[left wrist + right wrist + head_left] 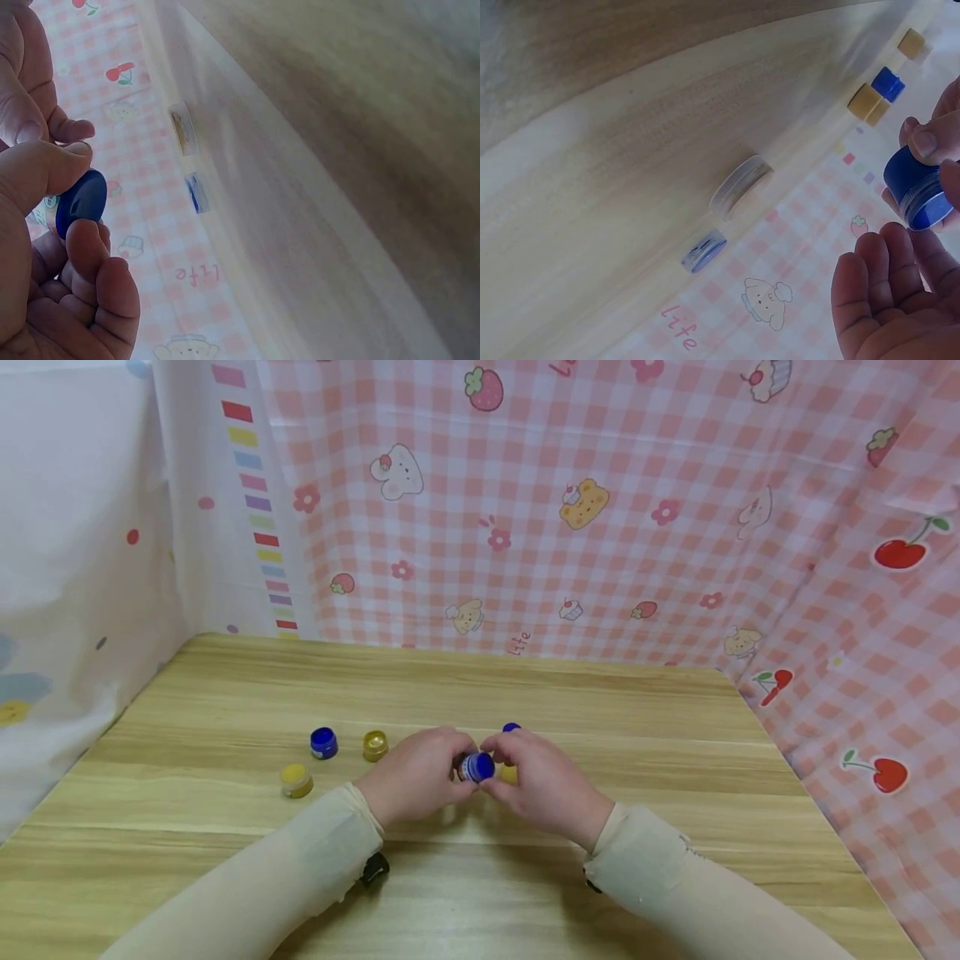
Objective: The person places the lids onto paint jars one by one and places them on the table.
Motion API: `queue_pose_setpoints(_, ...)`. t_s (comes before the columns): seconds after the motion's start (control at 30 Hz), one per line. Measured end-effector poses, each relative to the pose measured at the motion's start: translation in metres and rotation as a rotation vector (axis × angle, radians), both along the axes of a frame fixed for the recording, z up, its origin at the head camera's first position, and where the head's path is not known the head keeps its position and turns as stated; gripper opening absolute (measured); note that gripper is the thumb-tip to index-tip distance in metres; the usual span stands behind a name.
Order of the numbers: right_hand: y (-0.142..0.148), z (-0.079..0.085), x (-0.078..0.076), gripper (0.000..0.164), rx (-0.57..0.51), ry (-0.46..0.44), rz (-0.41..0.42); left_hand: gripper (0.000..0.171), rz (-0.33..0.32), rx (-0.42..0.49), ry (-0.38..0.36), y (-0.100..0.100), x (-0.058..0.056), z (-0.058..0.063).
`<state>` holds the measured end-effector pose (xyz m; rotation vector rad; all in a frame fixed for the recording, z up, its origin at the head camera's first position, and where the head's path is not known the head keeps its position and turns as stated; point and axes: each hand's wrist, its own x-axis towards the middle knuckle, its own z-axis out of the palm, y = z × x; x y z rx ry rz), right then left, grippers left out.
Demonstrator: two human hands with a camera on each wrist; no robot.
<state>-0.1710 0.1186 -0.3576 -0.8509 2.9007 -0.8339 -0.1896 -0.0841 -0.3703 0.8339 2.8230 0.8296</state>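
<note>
In the head view my left hand (420, 777) grips a small blue paint jar (478, 767) with a white label. Its blue end faces right. Thumb and finger hold the jar (84, 199) on opposite sides in the left wrist view. My right hand (546, 781) is close at that end, with thumb and index around its edge. In the right wrist view the right hand (889, 300) has its fingers mostly straight just below the clear-rimmed end of the jar (911, 176). Beyond the right hand is a blue-tinted piece (512, 727), and a yellow one (508, 773) is partly hidden behind its fingers.
Left of the hands on the wooden table (480, 877) stand a blue jar (324, 743), a gold jar (376, 746) and a yellow jar (297, 781). A pink checked cloth (525, 560) hangs along the back and right edges; a white cloth (75, 527) hangs on the left.
</note>
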Motion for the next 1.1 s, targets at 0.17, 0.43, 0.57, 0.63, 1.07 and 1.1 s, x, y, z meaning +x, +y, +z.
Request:
queue_pose_setpoints(0.17,-0.002,0.001,0.000,0.025,0.025,0.008,0.024,0.016,-0.005,-0.011,0.013,-0.001,0.001,0.001)
queue_pose_setpoints(0.43,-0.006,0.001,0.002,0.020,0.048,-0.040,0.021,0.015,-0.013,-0.018,0.025,-0.002,0.004,0.003)
queue_pose_setpoints(0.57,-0.007,0.001,0.004,0.018,0.039,-0.055,0.020,0.017,-0.015,-0.015,0.039,-0.002,0.006,0.004)
queue_pose_setpoints(0.63,-0.008,0.001,0.005,0.018,0.036,-0.060,0.018,0.018,-0.016,-0.019,0.055,-0.003,0.007,0.004)
queue_pose_setpoints(1.07,-0.008,0.004,0.002,0.037,0.010,-0.030,0.053,0.021,0.037,-0.047,0.052,-0.021,0.009,-0.001)
queue_pose_setpoints(1.1,-0.006,0.005,0.001,0.040,0.015,-0.024,0.046,0.025,0.043,-0.048,0.051,-0.025,0.009,-0.001)
